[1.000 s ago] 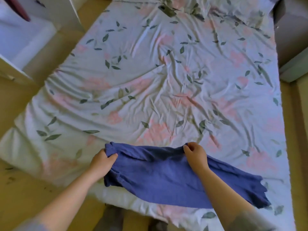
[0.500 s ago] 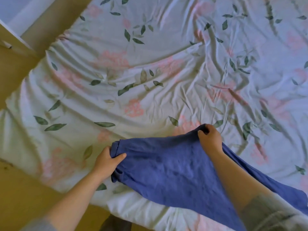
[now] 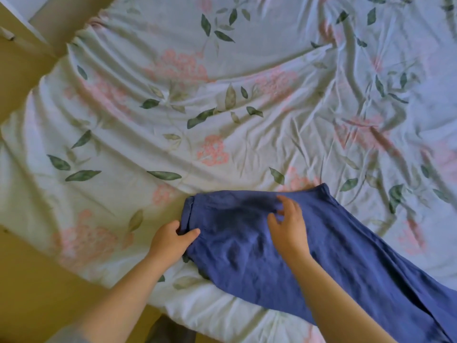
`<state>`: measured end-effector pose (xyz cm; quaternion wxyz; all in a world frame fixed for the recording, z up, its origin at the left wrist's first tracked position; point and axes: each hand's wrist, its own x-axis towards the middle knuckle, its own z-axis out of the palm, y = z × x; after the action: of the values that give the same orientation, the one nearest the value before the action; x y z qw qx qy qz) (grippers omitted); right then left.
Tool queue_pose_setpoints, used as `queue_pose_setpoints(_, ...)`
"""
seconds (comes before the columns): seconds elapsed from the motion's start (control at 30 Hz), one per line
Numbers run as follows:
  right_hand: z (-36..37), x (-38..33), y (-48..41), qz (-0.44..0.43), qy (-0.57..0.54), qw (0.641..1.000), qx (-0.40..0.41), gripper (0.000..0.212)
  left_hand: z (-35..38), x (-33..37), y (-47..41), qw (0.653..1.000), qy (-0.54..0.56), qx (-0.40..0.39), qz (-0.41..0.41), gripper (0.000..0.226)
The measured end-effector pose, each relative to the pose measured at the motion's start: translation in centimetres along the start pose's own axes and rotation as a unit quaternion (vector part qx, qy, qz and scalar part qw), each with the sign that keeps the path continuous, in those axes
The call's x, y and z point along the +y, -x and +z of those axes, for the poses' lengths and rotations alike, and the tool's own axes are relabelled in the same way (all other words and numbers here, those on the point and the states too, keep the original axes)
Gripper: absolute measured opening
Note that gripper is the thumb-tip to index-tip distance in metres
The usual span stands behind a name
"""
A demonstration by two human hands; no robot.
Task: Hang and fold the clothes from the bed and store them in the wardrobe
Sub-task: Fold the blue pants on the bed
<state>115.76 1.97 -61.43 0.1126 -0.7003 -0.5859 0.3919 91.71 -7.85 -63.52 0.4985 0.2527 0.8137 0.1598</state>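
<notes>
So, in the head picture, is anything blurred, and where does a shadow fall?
Head view: the right hand is smeared by motion, while the left hand looks sharper; head view: a dark shadow lies on the blue garment beside the right hand.

Broad stretch of bed (image 3: 222,107) lies free beyond the blue garment (image 3: 358,256).
The rumpled flowered sheet gives hands room on the far and left sides. The garment covers the near right part, the left hand (image 3: 170,241) pinching its left edge, the right hand (image 3: 288,226) spread over it. A pale furniture panel (image 3: 14,23) stands off the far-left corner, with floor (image 3: 37,280) between.
</notes>
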Motion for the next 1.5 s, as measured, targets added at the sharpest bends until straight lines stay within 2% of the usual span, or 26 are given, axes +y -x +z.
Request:
queue_pose_setpoints(0.13, 2.4, 0.6, 2.6, 0.010, 0.032, 0.998, -0.061, 0.046, -0.2, -0.6, 0.3, 0.999, -0.047, -0.026, -0.005, 0.043)
queue_pose_setpoints(0.27, 3.8, 0.8, 3.5, 0.006, 0.065, 0.994, -0.093, 0.055, -1.1, -1.7, 0.4, 0.998, -0.062, 0.006, 0.016, 0.044)
queue_pose_setpoints(0.4, 3.7, 0.5, 3.2, 0.021, 0.070, 0.992, -0.106, 0.056, -1.1, -2.3, 0.9, 0.994, -0.092, 0.023, 0.051, 0.032)
queue_pose_setpoints(0.5, 2.8, 0.5, 3.1, 0.022, 0.035, 0.994, -0.100, 0.052, -1.1, -1.1, 1.4, 0.994, -0.093, 0.023, 0.051, 0.019)
queue_pose_setpoints(0.63, 0.6, 1.3, 3.8, 0.064, -0.023, 0.995, -0.079, 0.044, -1.3, 1.0, 2.9, 0.976, -0.152, 0.092, 0.126, 0.034)
queue_pose_setpoints(0.7, -0.7, 2.1, 4.3, 0.083, -0.040, 0.994, -0.064, 0.042, -0.8, 2.3, 3.8, 0.968, -0.154, 0.100, 0.172, 0.037)
queue_pose_setpoints(0.9, -5.9, 6.5, 7.1, 0.135, -0.062, 0.989, -0.004, 0.033, 4.3, 6.1, 7.3, 0.965, -0.138, -0.022, 0.221, 0.020)
queue_pose_setpoints(1.23, -15.4, 17.8, 13.7, 0.219, -0.090, 0.967, 0.092, 0.030, 17.2, 9.4, 13.0, 0.927, -0.215, -0.128, 0.278, 0.013)
queue_pose_setpoints(1.5, -22.7, 27.0, 16.2, 0.248, -0.048, 0.961, 0.116, 0.033, 27.0, 10.3, 17.0, 0.901, -0.248, -0.188, 0.303, 0.013)
